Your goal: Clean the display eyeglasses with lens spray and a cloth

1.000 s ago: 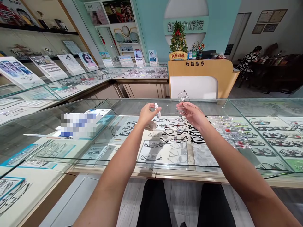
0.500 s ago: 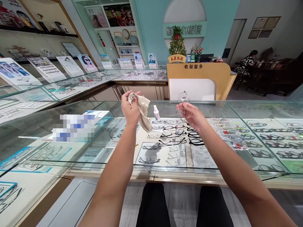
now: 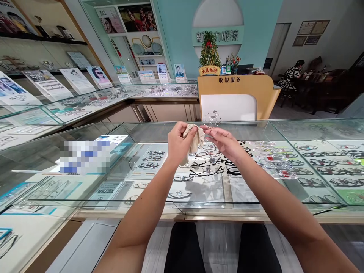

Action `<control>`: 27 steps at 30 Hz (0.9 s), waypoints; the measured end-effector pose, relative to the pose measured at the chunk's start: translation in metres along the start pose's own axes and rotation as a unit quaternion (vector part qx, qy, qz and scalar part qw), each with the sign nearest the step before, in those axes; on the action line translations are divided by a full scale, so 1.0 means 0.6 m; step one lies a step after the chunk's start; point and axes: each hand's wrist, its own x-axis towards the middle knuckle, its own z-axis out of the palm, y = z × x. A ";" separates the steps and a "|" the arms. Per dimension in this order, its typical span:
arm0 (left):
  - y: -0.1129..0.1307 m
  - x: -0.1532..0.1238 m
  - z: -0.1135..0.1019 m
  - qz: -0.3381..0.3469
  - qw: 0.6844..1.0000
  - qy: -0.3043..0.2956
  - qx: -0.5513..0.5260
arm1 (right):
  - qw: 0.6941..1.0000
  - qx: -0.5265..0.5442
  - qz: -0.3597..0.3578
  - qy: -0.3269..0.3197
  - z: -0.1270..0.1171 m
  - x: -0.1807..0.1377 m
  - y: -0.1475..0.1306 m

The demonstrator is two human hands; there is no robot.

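Observation:
My left hand is closed on a beige cleaning cloth, held up over the glass display counter. My right hand pinches a pair of clear-lensed glasses by the lower part, lenses raised upward. The cloth touches the glasses between both hands. The small white spray bottle seen earlier is hidden behind the cloth and hands.
Under the counter glass lie several rows of spectacle frames. A blurred box sits at left. More display cases stand at left and back, an orange cashier desk beyond. A seated person is at far right.
My left hand set the small spray bottle down on the glass, picked up the beige cloth, and brought it right to the glasses. My right hand kept hold of the glasses.

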 end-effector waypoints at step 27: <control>0.051 -0.030 0.033 -0.172 0.936 -0.235 -0.200 | 0.997 0.018 -0.021 0.066 0.015 -0.022 -0.033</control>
